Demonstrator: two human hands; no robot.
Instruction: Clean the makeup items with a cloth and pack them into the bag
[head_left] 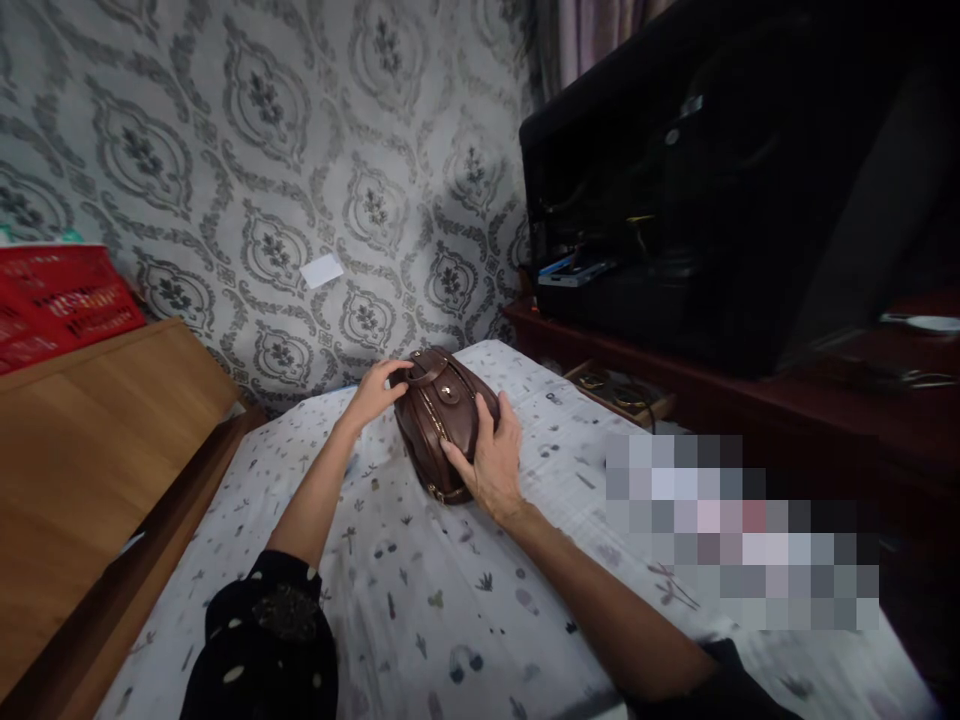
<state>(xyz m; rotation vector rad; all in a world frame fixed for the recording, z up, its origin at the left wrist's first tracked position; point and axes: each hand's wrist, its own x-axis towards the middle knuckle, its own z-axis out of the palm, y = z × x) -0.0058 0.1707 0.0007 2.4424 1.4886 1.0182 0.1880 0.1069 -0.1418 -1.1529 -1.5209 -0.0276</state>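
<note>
A brown leather handbag (459, 405) lies on the patterned white bedsheet, its zips and short handle (431, 374) facing up. At the bag's far left end is my left hand (373, 395), its thumb and forefinger curved about the edge close to the handle. My right hand (496, 460) grips the near right side, thumb on the top by the zip and fingers over the flank. Both hands touch the bag. Its underside is hidden, and it looks closed.
A wooden board (112, 420) with a red box (67, 300) on it borders the bed at left. To the right, a large black screen (675, 200) stands on a dark red cabinet (585, 345) with an open drawer (622, 393). Patterned wallpaper (300, 130) rises behind. A blurred-out patch covers the bed's right side.
</note>
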